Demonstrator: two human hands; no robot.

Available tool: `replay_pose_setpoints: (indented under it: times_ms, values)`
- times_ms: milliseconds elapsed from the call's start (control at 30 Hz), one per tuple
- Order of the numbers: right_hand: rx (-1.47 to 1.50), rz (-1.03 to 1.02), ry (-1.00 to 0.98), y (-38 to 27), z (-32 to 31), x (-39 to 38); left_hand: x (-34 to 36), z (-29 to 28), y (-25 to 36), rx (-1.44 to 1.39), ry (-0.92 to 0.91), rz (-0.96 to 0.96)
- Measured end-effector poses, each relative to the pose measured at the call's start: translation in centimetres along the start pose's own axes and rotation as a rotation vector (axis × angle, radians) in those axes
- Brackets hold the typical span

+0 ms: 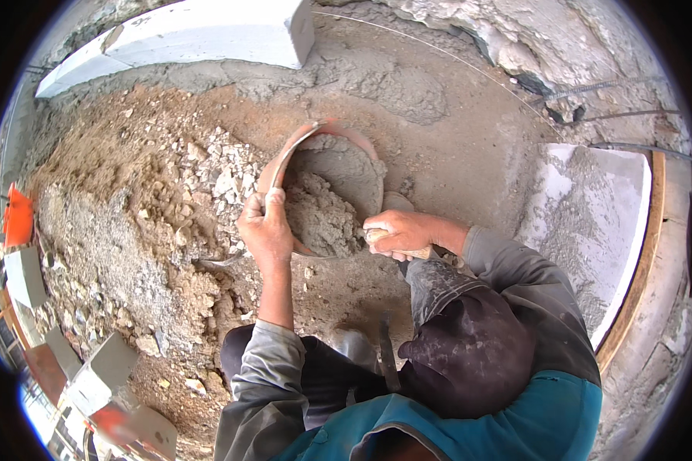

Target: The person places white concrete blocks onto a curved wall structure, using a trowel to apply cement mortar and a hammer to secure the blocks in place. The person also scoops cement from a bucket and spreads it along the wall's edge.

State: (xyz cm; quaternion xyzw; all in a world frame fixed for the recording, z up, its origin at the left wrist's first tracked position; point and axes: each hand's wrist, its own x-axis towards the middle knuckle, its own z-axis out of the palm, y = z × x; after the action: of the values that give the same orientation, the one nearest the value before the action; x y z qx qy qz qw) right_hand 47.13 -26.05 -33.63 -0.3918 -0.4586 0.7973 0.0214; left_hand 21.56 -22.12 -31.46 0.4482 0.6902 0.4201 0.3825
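A round reddish bucket (367, 146), tilted with its mouth toward me, holds wet grey mortar (319, 211). My left hand (266, 230) is closed on the bucket's near-left rim, thumb on top. At the bucket's right side my right hand (407, 232) wraps round the wooden handle (421, 253) of a tool that looks like a trowel. Its blade is not clearly visible; I cannot tell how deep it sits in the mortar.
White blocks (200, 34) stand in a row on a mortar bed at the far left. Stone rubble (227, 173) lies left of the bucket. A mortar-smeared white board (584, 223) is at the right. Rebar (630, 115) juts from rough rock. An orange container (18, 217) is far left.
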Motion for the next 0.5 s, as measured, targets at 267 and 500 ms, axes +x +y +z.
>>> replay_pose_setpoints:
  times_ms: [267, 500]
  values:
    - [0.29, -0.164, 0.2, 0.2, -1.2, -9.3, 1.2, -1.1, -1.0, -0.235, 0.059, -0.08]
    - [-0.758, -0.143, 1.176, 4.6, -10.9, -14.1, 1.6, -1.4, -0.9, -0.227, 0.06, -0.081]
